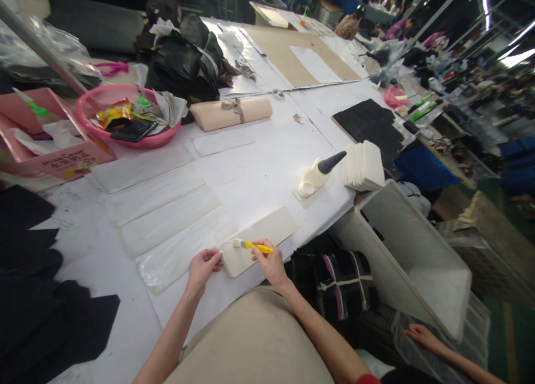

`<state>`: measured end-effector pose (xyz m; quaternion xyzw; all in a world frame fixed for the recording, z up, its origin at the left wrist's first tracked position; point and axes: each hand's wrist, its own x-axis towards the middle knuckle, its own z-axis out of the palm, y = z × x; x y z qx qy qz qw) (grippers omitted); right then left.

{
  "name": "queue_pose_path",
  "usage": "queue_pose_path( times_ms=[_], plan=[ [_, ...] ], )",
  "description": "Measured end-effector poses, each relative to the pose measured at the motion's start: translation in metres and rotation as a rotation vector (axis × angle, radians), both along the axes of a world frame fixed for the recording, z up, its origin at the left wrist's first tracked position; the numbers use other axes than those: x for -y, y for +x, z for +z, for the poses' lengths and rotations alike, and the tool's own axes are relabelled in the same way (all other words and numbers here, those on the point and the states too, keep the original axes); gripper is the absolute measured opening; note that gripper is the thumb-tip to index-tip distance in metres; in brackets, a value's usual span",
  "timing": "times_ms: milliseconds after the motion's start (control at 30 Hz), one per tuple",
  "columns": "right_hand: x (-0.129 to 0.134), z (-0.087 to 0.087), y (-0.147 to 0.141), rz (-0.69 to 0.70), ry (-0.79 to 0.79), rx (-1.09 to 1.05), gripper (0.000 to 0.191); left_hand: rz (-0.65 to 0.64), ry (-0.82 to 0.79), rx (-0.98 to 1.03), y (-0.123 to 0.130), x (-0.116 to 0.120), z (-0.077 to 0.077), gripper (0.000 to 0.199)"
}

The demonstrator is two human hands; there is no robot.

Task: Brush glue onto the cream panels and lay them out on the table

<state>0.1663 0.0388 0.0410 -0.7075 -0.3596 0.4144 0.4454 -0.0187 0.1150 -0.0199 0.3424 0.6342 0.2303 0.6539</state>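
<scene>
While our right hand (pixel 270 259) grasps a yellow brush (pixel 254 247) by its handle, the bristles sit over the left part of a pale panel (pixel 271 230) near the table's (pixel 267 172) edge; whether they touch, we can't confirm. Our left hand (pixel 204 265) is at the panel's left end, thumb and finger drawn together; whether they pinch it, we cannot tell. Risk 1: loosely steadied there, the panel could skew under a stroke. Risk 2: 4 strips (pixel 171 219) lie to the left, the nearest glossy; if that surface is wet, a drifting left hand could smear it. Risk 3: a wide swing of our right hand might knock the dark-tipped bottle (pixel 312 179) past the panel's far end.
</scene>
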Motion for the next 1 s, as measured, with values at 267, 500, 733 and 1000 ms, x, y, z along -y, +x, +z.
queue_pose_path(
  times_ms=[267, 500, 733, 1000],
  plan=[
    [-0.007, -0.009, -0.007, 0.091, -0.009, -0.071, 0.02, -0.009, -0.04, 0.011, -0.001, -0.002, 0.004, 0.042],
    [-0.004, -0.021, 0.05, -0.112, 0.018, 0.127, 0.027, -0.036, -0.012, 0.006, -0.001, -0.003, 0.006, 0.041],
    [0.001, -0.013, 0.116, -0.381, 0.031, 0.36, 0.039, -0.057, -0.015, 0.003, -0.002, -0.004, 0.004, 0.039],
    [0.001, -0.012, 0.042, -0.031, 0.061, -0.066, 0.025, -0.069, -0.023, -0.008, -0.005, -0.003, -0.003, 0.036]
  ],
)
